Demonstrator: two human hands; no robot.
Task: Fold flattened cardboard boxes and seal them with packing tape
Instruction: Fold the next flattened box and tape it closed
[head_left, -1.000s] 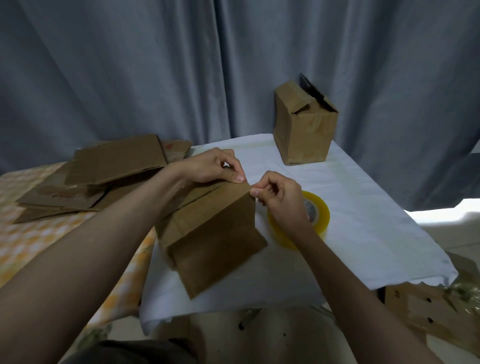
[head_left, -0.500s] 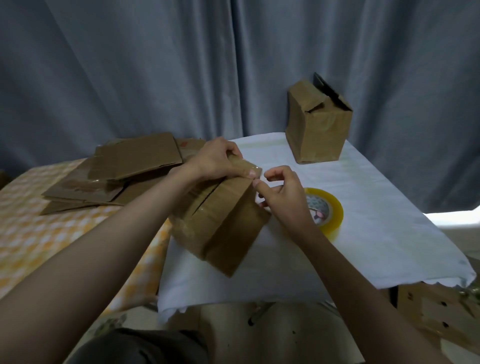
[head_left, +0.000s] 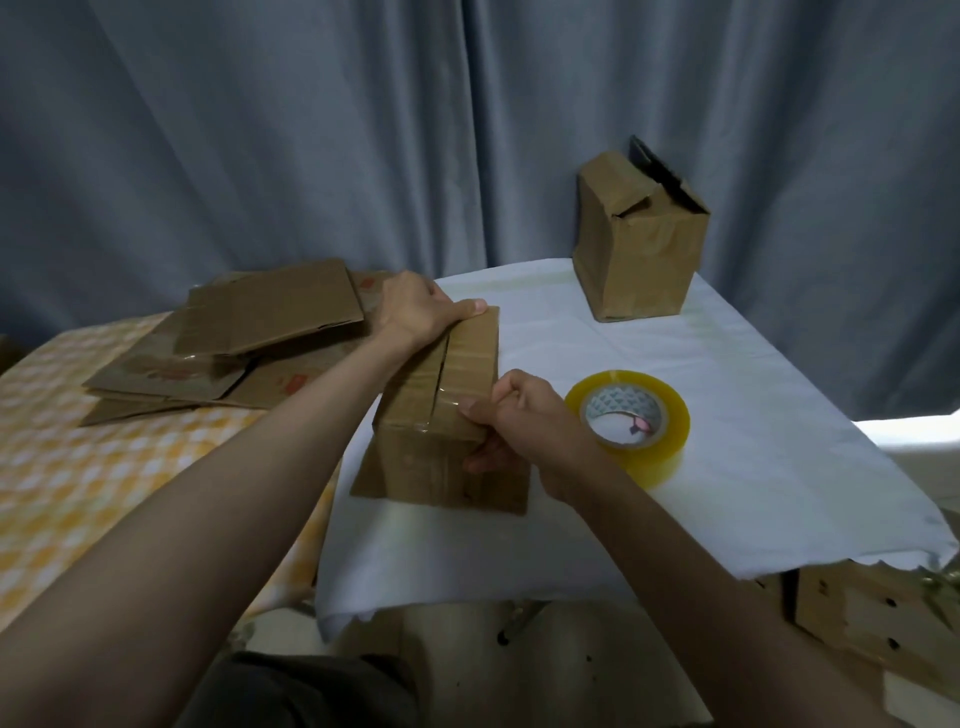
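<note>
1. A taped cardboard box stands on the white cloth, its lower flaps spread flat beneath it.
2. The left hand grips the box's far top edge, thumb lying along the top.
3. The right hand holds the near right corner, thumb on top, fingers curled against the side.
4. A packing tape roll lies just right of that hand; its core print is unreadable.
5. Flattened boxes show red marks, illegible.
</note>
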